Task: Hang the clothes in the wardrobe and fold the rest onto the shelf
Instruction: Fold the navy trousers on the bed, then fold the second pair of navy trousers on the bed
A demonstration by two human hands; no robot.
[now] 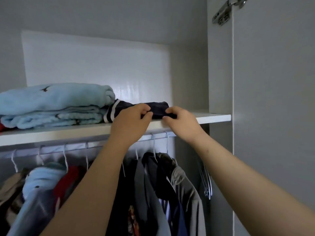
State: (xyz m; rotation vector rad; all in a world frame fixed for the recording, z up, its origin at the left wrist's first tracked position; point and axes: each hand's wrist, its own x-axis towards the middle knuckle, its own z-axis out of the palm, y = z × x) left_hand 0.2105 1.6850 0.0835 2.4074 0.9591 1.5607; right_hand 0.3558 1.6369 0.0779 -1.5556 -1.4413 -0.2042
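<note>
1. Our L hand (131, 120) + R hand (180, 121), fingers curled, both pinch the folded navy garment (126, 107) at its front edge.
2. Garment lies on the shelf (214, 117), just beside the blue fleece stack (56, 103) at its 9 o'clock.
3. Hung clothes (153, 184) at 6 o'clock, under shelf.

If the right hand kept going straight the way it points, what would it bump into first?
The dark folded garment that the right hand pinches on the shelf. Beyond it probably only the wardrobe's white back wall, though depth is hard to judge.
</note>
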